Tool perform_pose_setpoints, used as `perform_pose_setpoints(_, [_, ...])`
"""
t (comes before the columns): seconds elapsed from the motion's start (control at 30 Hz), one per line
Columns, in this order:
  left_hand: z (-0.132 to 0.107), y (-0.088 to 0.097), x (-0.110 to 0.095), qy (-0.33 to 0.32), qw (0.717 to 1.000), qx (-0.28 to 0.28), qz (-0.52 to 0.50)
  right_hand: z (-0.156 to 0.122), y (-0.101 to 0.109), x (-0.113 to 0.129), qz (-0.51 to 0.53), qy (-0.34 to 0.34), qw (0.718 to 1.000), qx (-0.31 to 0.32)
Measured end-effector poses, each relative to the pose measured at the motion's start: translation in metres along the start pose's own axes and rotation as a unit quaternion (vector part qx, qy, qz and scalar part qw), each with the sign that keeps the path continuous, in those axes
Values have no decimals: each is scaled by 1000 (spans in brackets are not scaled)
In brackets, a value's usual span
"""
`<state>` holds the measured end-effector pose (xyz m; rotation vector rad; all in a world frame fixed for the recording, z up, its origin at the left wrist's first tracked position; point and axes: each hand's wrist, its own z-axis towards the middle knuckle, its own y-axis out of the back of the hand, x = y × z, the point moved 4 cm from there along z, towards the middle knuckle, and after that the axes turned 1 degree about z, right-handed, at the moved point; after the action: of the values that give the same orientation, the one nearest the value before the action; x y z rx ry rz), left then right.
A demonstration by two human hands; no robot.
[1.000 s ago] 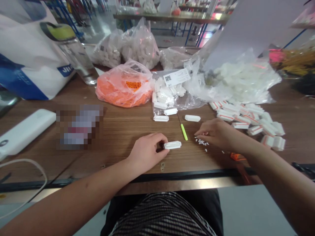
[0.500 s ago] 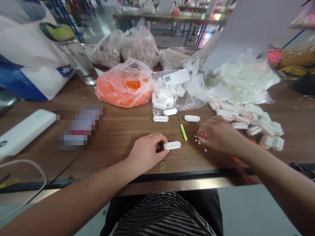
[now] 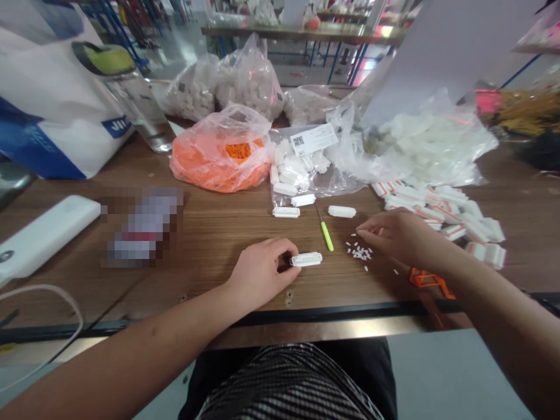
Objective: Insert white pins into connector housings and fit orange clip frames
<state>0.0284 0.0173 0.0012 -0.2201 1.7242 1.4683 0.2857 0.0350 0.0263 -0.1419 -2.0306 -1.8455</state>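
My left hand (image 3: 265, 271) pinches one end of a white plastic connector housing (image 3: 308, 259) between thumb and forefinger. Rows of small openings show along the housing's upper face, and it lies on or just above the table. To the right, my right hand (image 3: 391, 236) hovers by a scatter of tiny white pieces (image 3: 361, 253), thumb and fingertips drawn together. Whatever those fingertips may hold is too small to make out. Between the hands rests a thin tool with a yellow-green handle (image 3: 326, 236). Three more white housings, one of them here (image 3: 342, 211), lie beyond it.
Orange parts fill a plastic bag (image 3: 219, 157) at the back. White housings with orange strips form a pile (image 3: 455, 213) on the right. An orange plastic part (image 3: 431, 281) lies under my right forearm. A bottle (image 3: 140, 105) and a white device (image 3: 48, 233) stand left.
My right hand has shifted slightly right and away from me, uncovering the tiny white pieces and the orange part. My left hand and its housing have stayed put.
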Motion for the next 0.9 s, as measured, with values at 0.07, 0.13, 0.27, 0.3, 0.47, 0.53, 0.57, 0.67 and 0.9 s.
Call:
perform_pose_setpoints(0.07, [0,0,0,-1,1000,-1,0,-1,-5,-4,-13,-46,999,6])
perform_pose_setpoints(0.13, [0,0,0,-2,1000,0,0,0,-9,-4,-30,-29,999,0])
perform_pose_setpoints(0.27, [0,1,0,-3,1000,2,-1,2,-13,-3,-73,54,996,-27])
perform_pose_setpoints(0.3, [0,1,0,-3,1000,2,-2,3,-13,-2,-86,71,993,-30])
perform_pose_setpoints(0.47, [0,1,-1,-2,1000,0,-4,3,-10,-2,-94,78,992,-19])
perform_pose_setpoints(0.53, [0,1,-1,1,1000,1,-4,2,-9,-1,-87,60,994,-13])
perform_pose_setpoints(0.57, [0,1,-1,2,1000,2,-5,2,-9,-1,-84,53,995,-12])
perform_pose_setpoints(0.67, [0,1,-1,1,1000,0,-6,1,-9,-2,-62,30,997,-24])
perform_pose_setpoints(0.9, [0,1,0,-8,1000,-2,-3,-3,-17,-9,-5,-24,998,-56])
